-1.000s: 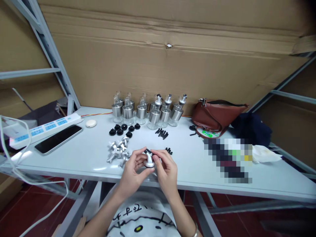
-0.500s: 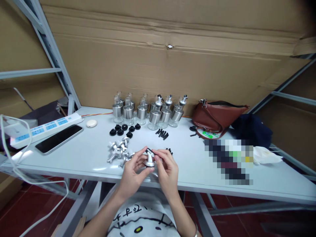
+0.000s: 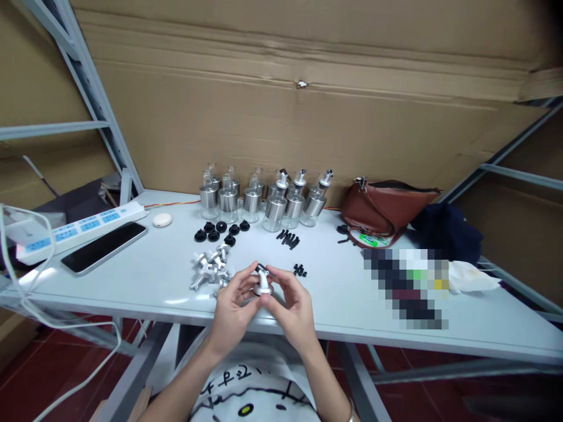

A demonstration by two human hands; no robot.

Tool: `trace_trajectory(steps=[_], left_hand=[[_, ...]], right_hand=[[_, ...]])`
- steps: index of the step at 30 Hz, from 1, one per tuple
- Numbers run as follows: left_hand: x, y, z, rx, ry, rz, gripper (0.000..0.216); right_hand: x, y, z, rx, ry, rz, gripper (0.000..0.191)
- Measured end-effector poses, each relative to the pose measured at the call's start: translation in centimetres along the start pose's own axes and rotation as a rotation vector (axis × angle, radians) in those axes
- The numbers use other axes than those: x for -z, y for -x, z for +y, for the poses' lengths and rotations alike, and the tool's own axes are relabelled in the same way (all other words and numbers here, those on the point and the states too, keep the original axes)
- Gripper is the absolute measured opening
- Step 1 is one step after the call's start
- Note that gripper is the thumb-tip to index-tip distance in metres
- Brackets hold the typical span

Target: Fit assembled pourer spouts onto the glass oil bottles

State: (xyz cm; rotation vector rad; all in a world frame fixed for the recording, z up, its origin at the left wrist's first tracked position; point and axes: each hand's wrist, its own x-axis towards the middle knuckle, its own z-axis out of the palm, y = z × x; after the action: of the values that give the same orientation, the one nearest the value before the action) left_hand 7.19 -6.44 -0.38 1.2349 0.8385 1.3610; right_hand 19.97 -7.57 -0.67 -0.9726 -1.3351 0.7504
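Between my two hands, just above the table's front edge, is a silver pourer spout (image 3: 263,283) with a black flap at its tip. My left hand (image 3: 237,305) is closed on its left side, fingertips up at the flap and thumb at the base. My right hand (image 3: 292,305) grips it from the right, with a fingertip by the flap and the thumb low at the base. More silver spouts (image 3: 211,269) lie in a pile left of my hands. Small black caps (image 3: 299,270) lie just right of them. Black flap strips (image 3: 288,238) and black ribbed stoppers (image 3: 213,235) sit farther back.
Glass bottles with steel bands (image 3: 228,200) line the back, three with spouts fitted. A brown bag (image 3: 378,208), dark cloth (image 3: 453,231) and white tissue (image 3: 470,276) are at right. A phone (image 3: 104,248), power strip (image 3: 81,231) and white round case (image 3: 162,220) are at left.
My right thumb has moved down and in to the spout's base, beside my left thumb. The right hand shifted slightly left, uncovering the small black caps. The flap's angle looks slightly changed.
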Motion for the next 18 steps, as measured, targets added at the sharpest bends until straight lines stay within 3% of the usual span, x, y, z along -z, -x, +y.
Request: trace_trajectory(steps=[8,14,18], left_hand=[[-0.19,0.02,-0.23,-0.001,-0.047,0.038,0.045],[-0.39,-0.05,-0.57,-0.084,-0.043,0.118,0.041],[-0.46,-0.02,-0.76,-0.11,-0.055,0.116,0.053]], right_hand=[[-0.05,0.08,-0.36,-0.014,-0.028,0.016,0.024],[-0.5,0.05,-0.67,-0.054,-0.021,0.01,0.027],[-0.64,-0.18,-0.55,-0.071,0.066,0.001,0.035]])
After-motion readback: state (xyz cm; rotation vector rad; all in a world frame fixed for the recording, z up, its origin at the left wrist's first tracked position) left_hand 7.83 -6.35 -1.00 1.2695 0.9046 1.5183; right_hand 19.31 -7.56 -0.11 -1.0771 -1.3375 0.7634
